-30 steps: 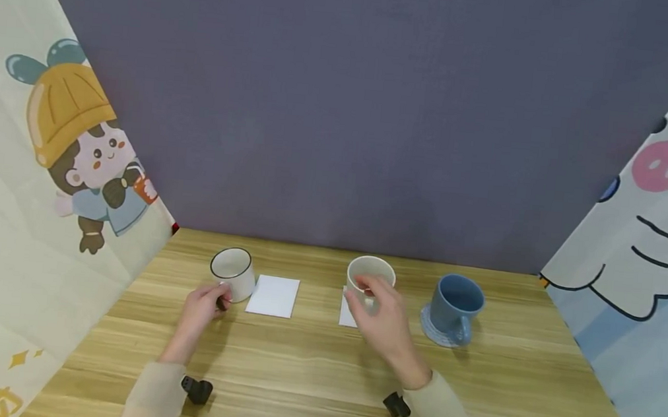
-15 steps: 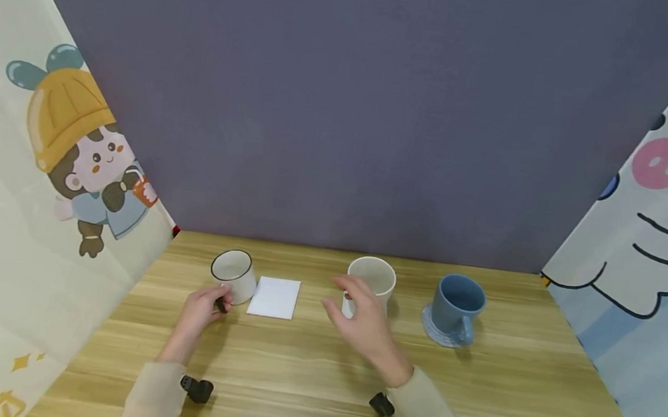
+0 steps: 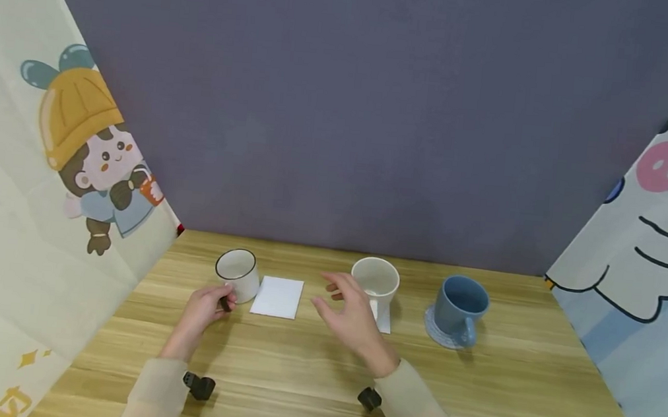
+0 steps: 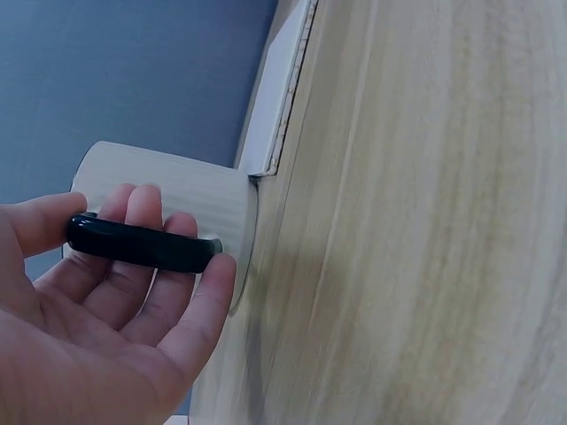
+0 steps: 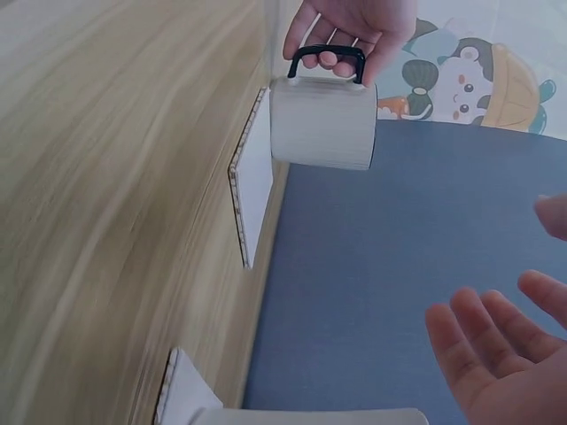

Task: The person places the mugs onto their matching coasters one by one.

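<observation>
My left hand (image 3: 199, 313) holds a white mug (image 3: 248, 286) with a dark rim by its black handle (image 4: 146, 244). In the left wrist view the fingers reach behind the handle, with the thumb at its top end. This mug stands upright on the table, close beside a white square coaster (image 3: 277, 297). My right hand (image 3: 355, 323) is open and holds nothing, fingers pointing left in the head view. Just behind it to the right, a plain white mug (image 3: 386, 300) stands on another white square coaster (image 3: 385, 323), partly hidden by the hand.
A blue mug (image 3: 451, 313) sits on a round pale blue coaster (image 3: 438, 338) at the right of the wooden table (image 3: 295, 377). Behind the table rises a grey-blue partition (image 3: 348, 117), with printed cloths (image 3: 0, 206) at the sides.
My right hand has moved left, away from over the plain white mug, uncovering its rim and a corner of its coaster. The left hand keeps its hold on the handle.
</observation>
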Tool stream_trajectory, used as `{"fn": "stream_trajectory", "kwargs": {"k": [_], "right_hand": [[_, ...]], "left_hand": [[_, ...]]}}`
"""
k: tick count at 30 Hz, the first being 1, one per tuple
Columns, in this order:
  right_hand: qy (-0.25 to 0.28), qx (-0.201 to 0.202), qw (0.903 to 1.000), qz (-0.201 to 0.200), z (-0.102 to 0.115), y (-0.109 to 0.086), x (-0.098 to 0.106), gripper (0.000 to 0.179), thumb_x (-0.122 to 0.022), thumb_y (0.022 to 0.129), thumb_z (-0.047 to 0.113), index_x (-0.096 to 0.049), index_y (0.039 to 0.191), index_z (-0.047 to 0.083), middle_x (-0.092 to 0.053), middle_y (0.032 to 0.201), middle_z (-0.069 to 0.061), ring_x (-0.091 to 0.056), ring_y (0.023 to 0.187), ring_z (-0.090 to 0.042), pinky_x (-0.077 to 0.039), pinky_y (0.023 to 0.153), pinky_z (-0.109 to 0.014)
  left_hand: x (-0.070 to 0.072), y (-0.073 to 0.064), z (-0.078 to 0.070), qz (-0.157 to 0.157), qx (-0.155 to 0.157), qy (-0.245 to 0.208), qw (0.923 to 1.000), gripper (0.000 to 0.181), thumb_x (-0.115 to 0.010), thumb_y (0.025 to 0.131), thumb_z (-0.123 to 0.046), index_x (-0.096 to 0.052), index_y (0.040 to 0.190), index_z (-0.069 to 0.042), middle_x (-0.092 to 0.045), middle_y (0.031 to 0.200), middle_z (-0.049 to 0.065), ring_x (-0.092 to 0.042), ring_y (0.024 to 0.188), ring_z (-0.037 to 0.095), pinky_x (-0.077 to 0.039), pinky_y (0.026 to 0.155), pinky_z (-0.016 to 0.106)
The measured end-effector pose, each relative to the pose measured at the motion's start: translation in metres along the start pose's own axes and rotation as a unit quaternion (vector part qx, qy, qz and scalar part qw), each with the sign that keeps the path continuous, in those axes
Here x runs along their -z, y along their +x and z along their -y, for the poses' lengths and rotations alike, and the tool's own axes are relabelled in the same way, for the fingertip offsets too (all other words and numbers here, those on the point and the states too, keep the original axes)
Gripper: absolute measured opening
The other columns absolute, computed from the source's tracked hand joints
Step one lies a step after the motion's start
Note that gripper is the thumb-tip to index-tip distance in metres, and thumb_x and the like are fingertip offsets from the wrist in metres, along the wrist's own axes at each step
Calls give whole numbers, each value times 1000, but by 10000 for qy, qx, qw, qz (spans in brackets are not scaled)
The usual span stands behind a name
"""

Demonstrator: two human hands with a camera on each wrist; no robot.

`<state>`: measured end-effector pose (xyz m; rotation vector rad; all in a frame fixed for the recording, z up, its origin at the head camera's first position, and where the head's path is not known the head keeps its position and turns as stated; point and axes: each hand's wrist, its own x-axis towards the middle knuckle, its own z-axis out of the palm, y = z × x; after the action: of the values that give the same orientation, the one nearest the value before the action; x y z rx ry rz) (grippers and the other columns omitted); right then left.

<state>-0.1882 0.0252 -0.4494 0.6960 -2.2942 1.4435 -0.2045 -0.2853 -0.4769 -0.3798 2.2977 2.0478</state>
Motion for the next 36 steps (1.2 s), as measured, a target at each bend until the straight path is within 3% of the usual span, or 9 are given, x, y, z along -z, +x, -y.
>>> {"fn": "stream_trajectory", "kwargs": {"k": [9, 17, 31, 36], "right_hand": [[83, -257, 9996, 5, 2, 7, -12, 42, -77, 90, 18, -65, 128, 4, -66, 113, -8, -67, 98, -29, -58, 84, -44], [169, -423, 9989, 131, -1, 16, -23, 43, -76, 91, 21, -64, 129, 4, -65, 117, -9, -65, 98, -28, -57, 85, -45], [-716, -632, 9933, 651, -16, 25, -42, 50, -73, 93, 31, -61, 135, 8, -63, 128, -8, -65, 105, -29, -54, 85, -40], [-1198, -426, 9889, 765, -21, 28, -47, 50, -72, 93, 33, -62, 134, 8, -63, 129, -7, -65, 107, -25, -54, 90, -43]], "left_hand": [[-1, 0, 0, -58, 4, 61, 10000, 33, -54, 106, -23, -67, 92, 4, -64, 82, 4, -61, 76, 15, -54, 74, 30], [0, 0, -2, -79, -16, -46, 10000, 33, -53, 106, -20, -66, 94, 7, -64, 82, 5, -60, 75, 14, -54, 72, 28], [-3, -2, 1, -47, -46, -89, 9999, 31, -54, 105, -18, -66, 92, 8, -65, 79, 5, -62, 73, 13, -54, 72, 30], [-3, -3, -1, -118, -24, -22, 9999, 32, -54, 106, -20, -66, 93, 7, -64, 80, 3, -61, 75, 14, -54, 74, 31]]}}
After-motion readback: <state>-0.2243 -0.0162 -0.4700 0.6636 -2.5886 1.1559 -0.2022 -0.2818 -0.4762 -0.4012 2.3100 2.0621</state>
